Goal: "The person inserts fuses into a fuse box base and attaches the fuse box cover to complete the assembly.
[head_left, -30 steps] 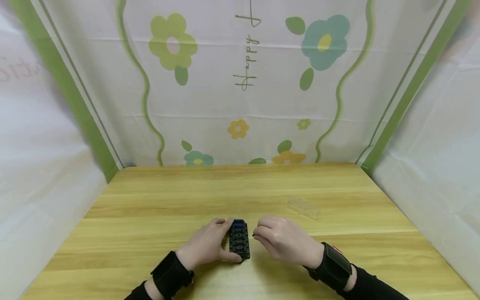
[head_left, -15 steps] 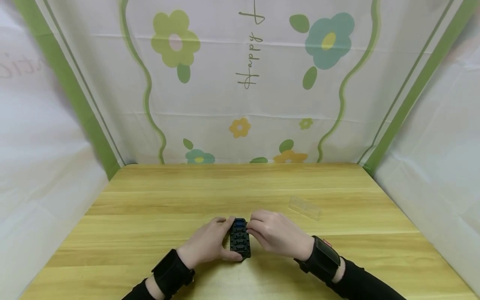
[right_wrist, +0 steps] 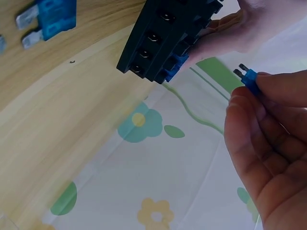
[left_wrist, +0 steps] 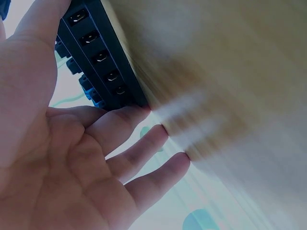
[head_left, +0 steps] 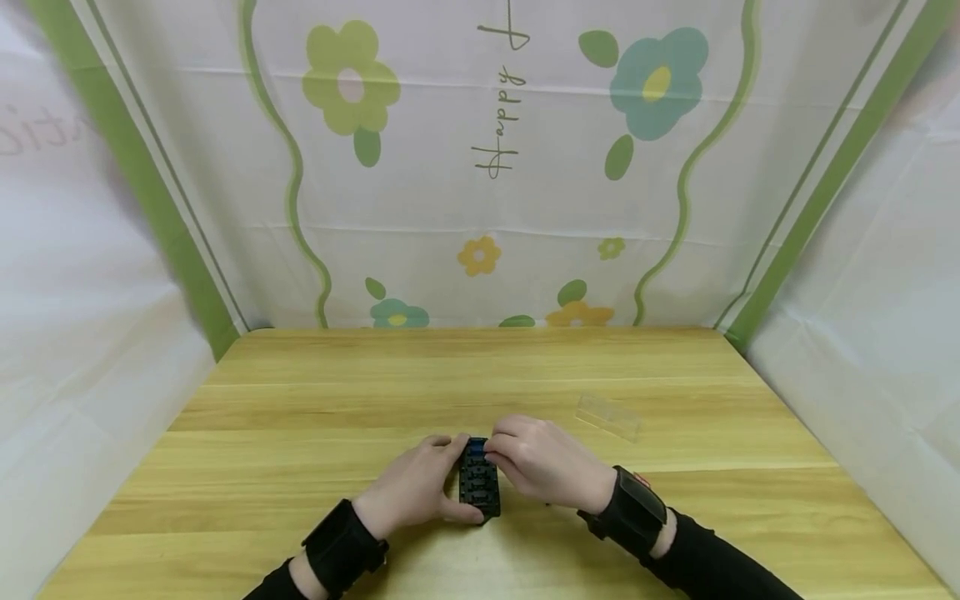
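A black fuse block (head_left: 478, 490) with a row of slots rests on the table. At its far end, blue blade fuses (right_wrist: 175, 66) sit in the block. My left hand (head_left: 416, 490) grips it between thumb and index finger; in the left wrist view, the other fingers (left_wrist: 158, 179) reach down to the tabletop. Thumb and fingertips of my right hand (head_left: 543, 462) pinch a blue blade fuse (right_wrist: 250, 80), its two metal prongs pointing out. That hand is above the block's far right side; the right wrist view shows the fuse apart from the block.
On the wooden table (head_left: 337, 400), a clear plastic cover (head_left: 609, 418) lies behind my right hand. A loose blue blade fuse (right_wrist: 57, 19) lies in front of the right wrist camera, with a part of another at the frame edge. A flowered cloth (head_left: 420, 192) hangs behind the table.
My right hand has moved left and slightly away from me, from beside the fuse block to over its far end. The left hand and block have stayed in place.
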The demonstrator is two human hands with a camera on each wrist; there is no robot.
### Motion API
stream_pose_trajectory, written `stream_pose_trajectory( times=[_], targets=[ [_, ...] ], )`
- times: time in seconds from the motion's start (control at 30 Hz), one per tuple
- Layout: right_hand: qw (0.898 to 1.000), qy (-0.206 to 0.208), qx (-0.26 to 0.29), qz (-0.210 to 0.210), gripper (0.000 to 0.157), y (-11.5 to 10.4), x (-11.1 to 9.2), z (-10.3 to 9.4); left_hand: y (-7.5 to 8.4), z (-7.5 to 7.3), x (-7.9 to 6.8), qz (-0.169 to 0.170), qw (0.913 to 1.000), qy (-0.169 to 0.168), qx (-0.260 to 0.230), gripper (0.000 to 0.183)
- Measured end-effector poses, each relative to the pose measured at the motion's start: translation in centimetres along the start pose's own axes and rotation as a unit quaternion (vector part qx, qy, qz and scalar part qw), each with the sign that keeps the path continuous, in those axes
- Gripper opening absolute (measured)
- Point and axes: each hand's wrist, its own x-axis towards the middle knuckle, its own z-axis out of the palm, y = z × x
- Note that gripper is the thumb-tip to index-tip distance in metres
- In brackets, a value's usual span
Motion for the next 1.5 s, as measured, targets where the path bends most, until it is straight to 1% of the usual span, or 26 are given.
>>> stream_pose_trajectory(
  times=[0.17, 0.5, 1.0, 1.2, 1.5],
  targets=[
    [1.0, -0.022, 0.005, 0.012, 0.007, 0.0, 0.4, 0.1, 0.0, -0.1, 0.0, 0.003, 1.0, -0.002, -0.001, 0.105],
    [0.998, -0.043, 0.027, 0.033, 0.008, 0.1, 1.0, 0.6, 0.0, -0.2, -0.1, 0.012, 0.9999, 0.003, -0.002, 0.103],
    [0.993, -0.089, 0.027, 0.079, 0.008, 0.4, 1.3, 1.2, 0.0, -0.1, 0.0, 0.011, 0.9999, 0.004, -0.004, 0.103],
    [0.992, -0.086, 0.032, 0.092, 0.008, 0.5, 1.4, 1.5, 0.0, -0.1, 0.0, 0.007, 1.0, 0.004, -0.005, 0.103],
    [0.991, -0.083, 0.05, 0.088, 0.008, 0.8, 1.4, 2.0, 0.1, -0.4, -0.1, 0.008, 1.0, 0.0, -0.005, 0.1]
  ],
)
